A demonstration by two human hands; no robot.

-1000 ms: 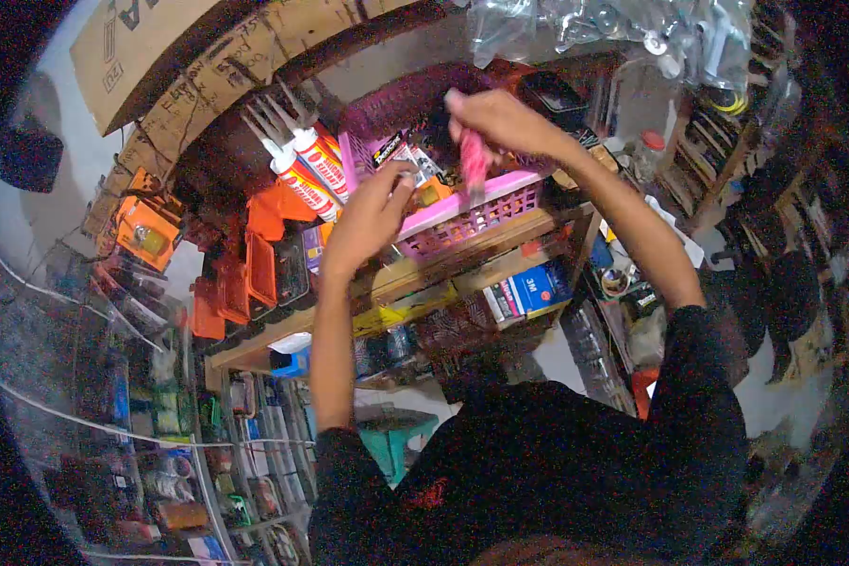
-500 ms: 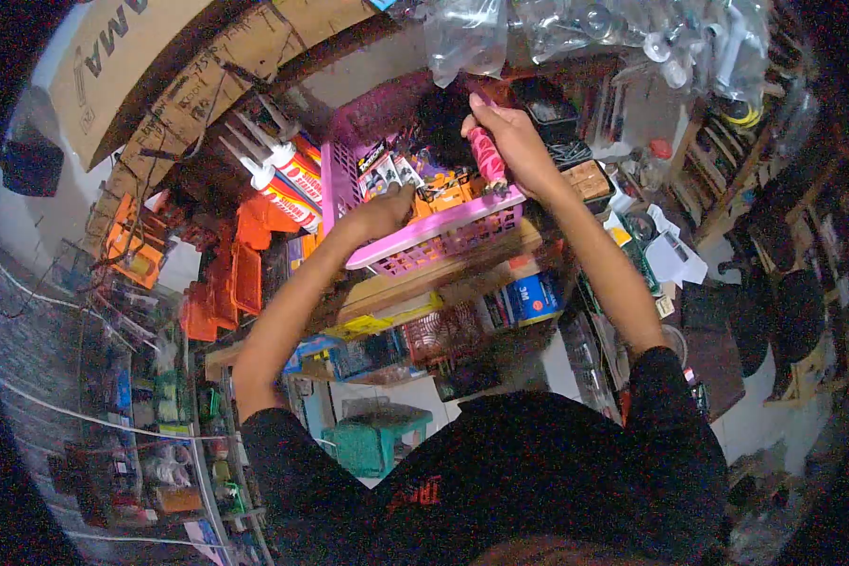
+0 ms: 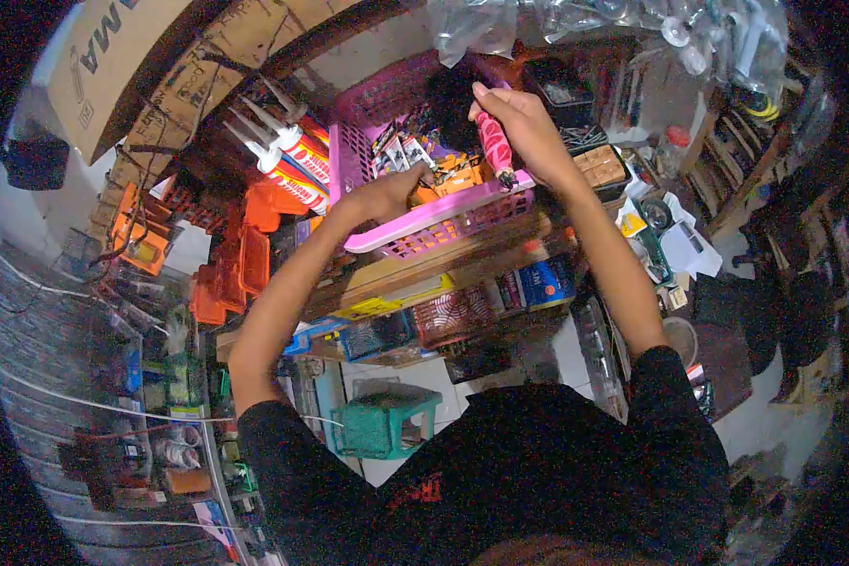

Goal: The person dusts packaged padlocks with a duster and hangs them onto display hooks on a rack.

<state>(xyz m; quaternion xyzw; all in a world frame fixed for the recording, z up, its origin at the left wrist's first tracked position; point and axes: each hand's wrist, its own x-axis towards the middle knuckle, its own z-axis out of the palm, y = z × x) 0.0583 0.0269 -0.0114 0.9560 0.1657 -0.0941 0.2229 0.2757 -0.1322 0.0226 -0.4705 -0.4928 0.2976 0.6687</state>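
Observation:
A pink plastic basket sits on the wooden shelf, tilted toward me, with orange packs and white-and-black packets inside. My left hand reaches over its near left rim, its fingers down among the orange packs; whether they grip anything is hidden. At the basket's right side my right hand is closed, with a pink patterned wrapped item held against it. The lower end of that item, dark and metallic, hangs by the near right rim.
Red-and-white sealant tubes lie left of the basket, near orange bins. Clear plastic bags hang above right. Below the shelf are a blue box and a green stool. A brown block lies right of my right hand.
My left hand has moved down into the basket from above its rim. My right hand has shifted right with the pink item. The basket now shows more of its inside.

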